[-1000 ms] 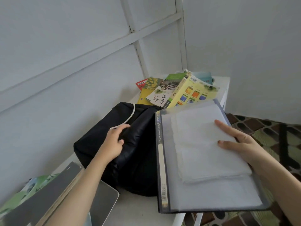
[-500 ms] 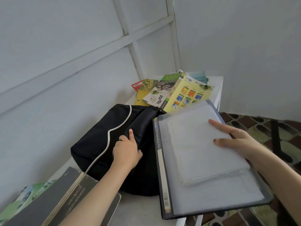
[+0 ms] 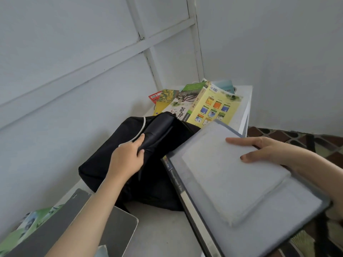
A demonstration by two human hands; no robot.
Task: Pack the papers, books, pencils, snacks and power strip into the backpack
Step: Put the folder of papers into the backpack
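Observation:
A black backpack [image 3: 111, 160] lies on the white table [image 3: 159, 230] with a white cord [image 3: 142, 129] running over its top. My left hand [image 3: 128, 158] grips a fold of the backpack's fabric near its opening. My right hand [image 3: 263, 150] holds a clear-covered file folder [image 3: 241, 191] full of papers, thumb on top, fingers under its right edge. The folder's left corner rests against the backpack, tilted. A pile of books [image 3: 202, 104] sits at the table's far end behind the backpack.
A dark grey book [image 3: 55, 229] and a green printed book [image 3: 27, 225] lie at the near left. White walls close in the left and back. Beyond the table's right edge, a patterned floor [image 3: 297, 138] shows.
The folder has swung counter-clockwise, its far end closer to the backpack. My left hand has shifted up the backpack and now grips a fold of fabric by the cord.

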